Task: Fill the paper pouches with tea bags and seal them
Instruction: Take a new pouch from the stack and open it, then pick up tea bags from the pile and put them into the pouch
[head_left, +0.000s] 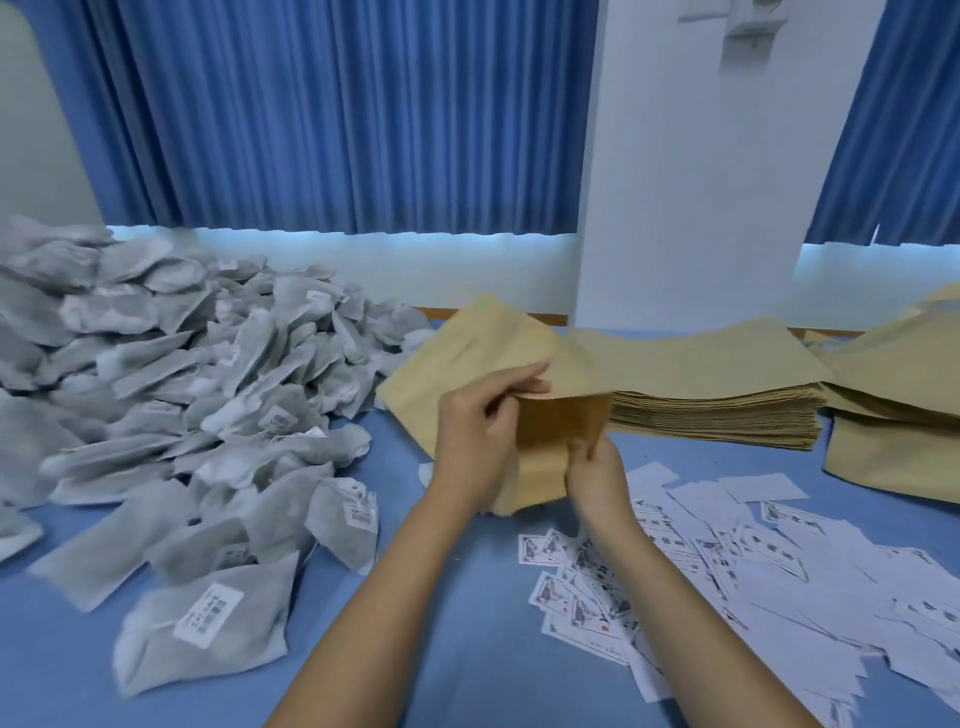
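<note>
The heap of grey tea bags (171, 395) covers the left of the blue table (457, 623) and runs off the left edge; its far bags are smeared by blur, and the print on the white tags cannot be read; a pile of brown pouches (904, 415) at the right is cut off by the frame; just beside it a neat stack of flat paper pouches (717, 410) lies behind the hands, its near left corner hidden by the held pouch (563, 423); white printed labels (727, 566) lie strewn right of the wrists, some face down; blue curtains (311, 114) and a white pillar (701, 156) stand behind. The held pouch is raised over the table's middle, between heap and stack; whether anything is in it cannot be told; the left hand (472, 447) curls its fingers over the upper edge; the right hand (597, 480) pinches the lower right corner.
</note>
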